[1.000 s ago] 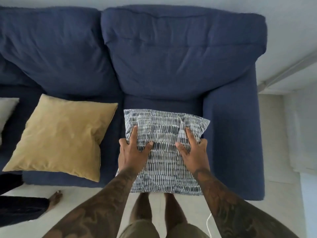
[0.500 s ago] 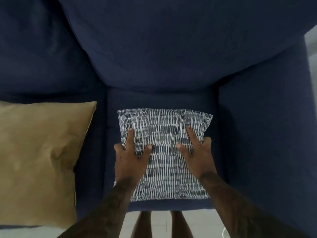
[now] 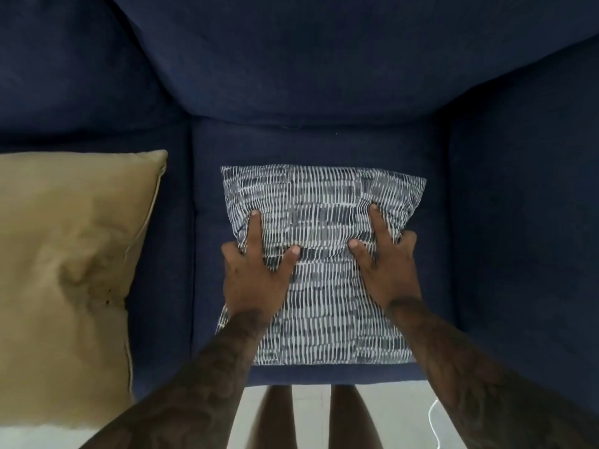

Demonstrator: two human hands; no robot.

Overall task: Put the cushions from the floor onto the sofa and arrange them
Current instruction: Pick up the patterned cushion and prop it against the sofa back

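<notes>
A blue-and-white patterned cushion point(image 3: 324, 202) lies flat on the right seat of the dark blue sofa point(image 3: 291, 59). My left hand point(image 3: 256, 273) grips its left edge, index finger and thumb on top, the other fingers curled around the side. My right hand point(image 3: 385, 267) grips its right edge the same way. The fabric bunches between my thumbs. A mustard yellow cushion point(image 3: 64, 270) lies on the seat to the left, apart from the patterned one.
The sofa's right armrest point(image 3: 525, 222) rises close beside the patterned cushion. The back cushions fill the top of the view. My bare legs point(image 3: 311, 416) stand on the pale floor at the seat's front edge, with a white cable point(image 3: 431, 419) by them.
My head has moved in closer over the sofa. The patterned cushion has slid further back onto the seat, away from its front edge, with both hands still on it.
</notes>
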